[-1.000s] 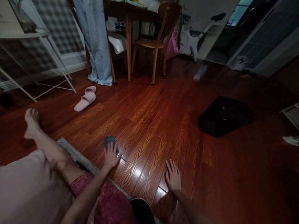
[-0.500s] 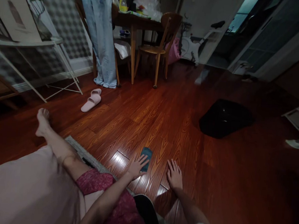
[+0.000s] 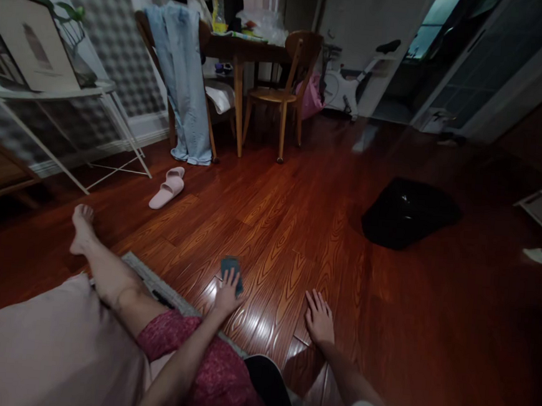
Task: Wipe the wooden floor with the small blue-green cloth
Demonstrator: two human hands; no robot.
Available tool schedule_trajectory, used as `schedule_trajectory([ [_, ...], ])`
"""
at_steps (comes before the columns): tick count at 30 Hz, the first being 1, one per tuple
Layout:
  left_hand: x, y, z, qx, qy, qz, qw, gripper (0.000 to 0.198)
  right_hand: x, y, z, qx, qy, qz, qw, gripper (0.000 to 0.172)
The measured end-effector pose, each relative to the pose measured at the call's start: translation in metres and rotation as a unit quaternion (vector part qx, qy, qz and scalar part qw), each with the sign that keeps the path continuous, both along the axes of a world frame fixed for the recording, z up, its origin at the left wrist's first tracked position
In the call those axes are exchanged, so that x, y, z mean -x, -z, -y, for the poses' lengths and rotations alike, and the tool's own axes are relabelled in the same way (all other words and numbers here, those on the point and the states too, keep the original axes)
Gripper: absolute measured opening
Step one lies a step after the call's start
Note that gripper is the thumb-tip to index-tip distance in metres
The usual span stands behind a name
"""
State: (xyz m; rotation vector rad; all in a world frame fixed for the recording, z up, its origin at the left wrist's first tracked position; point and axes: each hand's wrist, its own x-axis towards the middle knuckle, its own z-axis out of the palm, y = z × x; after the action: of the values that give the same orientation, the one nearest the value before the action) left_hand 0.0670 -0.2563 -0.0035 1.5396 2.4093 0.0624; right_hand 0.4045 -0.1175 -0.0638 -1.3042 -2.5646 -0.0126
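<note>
My left hand (image 3: 228, 295) lies flat with its fingers spread on a small dark teal rectangle (image 3: 232, 265), perhaps a folded cloth, on the wooden floor (image 3: 269, 228). The fingers and palm cover part of this flat piece. Off to the right, my right hand (image 3: 320, 319) rests palm down on bare boards, fingers stretched out, holding nothing. A gap of floor separates the two hands.
A black plastic-looking bulky object (image 3: 408, 214) stands on the floor to the right. Pink slippers (image 3: 167, 188) lie left, beyond my leg. Farther back are a wooden chair (image 3: 286, 95), jeans (image 3: 180, 77) over another chair, and an exercise bike (image 3: 346, 87). A pillow (image 3: 53, 342) sits lower left.
My left hand has slid left across the floor, and the teal piece has moved along under it. The right hand stays in about the same spot.
</note>
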Motion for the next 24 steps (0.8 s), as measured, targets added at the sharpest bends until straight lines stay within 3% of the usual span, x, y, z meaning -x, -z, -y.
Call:
schedule_trajectory([
  [4,-0.066,0.007,-0.010,-0.035,0.151,0.028,0.987,0.089,0.000,-0.002,0.000,0.002,0.002,0.005,1.000,0.064],
  [6,-0.087,0.012,-0.011,-0.054,0.177,0.028,0.982,0.089,0.000,-0.003,0.000,0.004,0.001,0.007,1.000,0.064],
  [8,-0.092,0.016,-0.013,-0.064,0.184,0.031,0.980,0.085,0.000,-0.004,0.000,0.006,0.002,0.007,1.000,0.063],
  [10,-0.082,0.019,-0.015,-0.065,0.179,0.031,0.981,0.079,0.000,-0.003,0.000,0.007,0.002,0.006,1.000,0.063],
  [13,-0.045,0.018,-0.016,-0.064,0.127,0.016,0.990,0.077,-0.001,-0.001,0.000,0.010,0.000,0.002,1.000,0.065],
  [17,0.015,0.013,-0.005,-0.048,-0.036,-0.015,0.998,0.081,-0.002,0.000,-0.001,0.014,-0.001,0.001,1.000,0.066],
  [20,0.051,0.010,0.012,-0.015,-0.174,-0.039,0.984,0.081,-0.001,-0.001,0.000,0.012,-0.001,0.002,1.000,0.065],
  [22,0.064,0.010,0.021,0.002,-0.222,-0.042,0.974,0.082,0.000,-0.003,0.000,0.008,0.000,0.003,1.000,0.065],
  [24,0.064,0.012,0.025,0.007,-0.229,-0.040,0.973,0.083,0.001,-0.004,0.001,0.001,0.002,0.003,1.000,0.063],
])
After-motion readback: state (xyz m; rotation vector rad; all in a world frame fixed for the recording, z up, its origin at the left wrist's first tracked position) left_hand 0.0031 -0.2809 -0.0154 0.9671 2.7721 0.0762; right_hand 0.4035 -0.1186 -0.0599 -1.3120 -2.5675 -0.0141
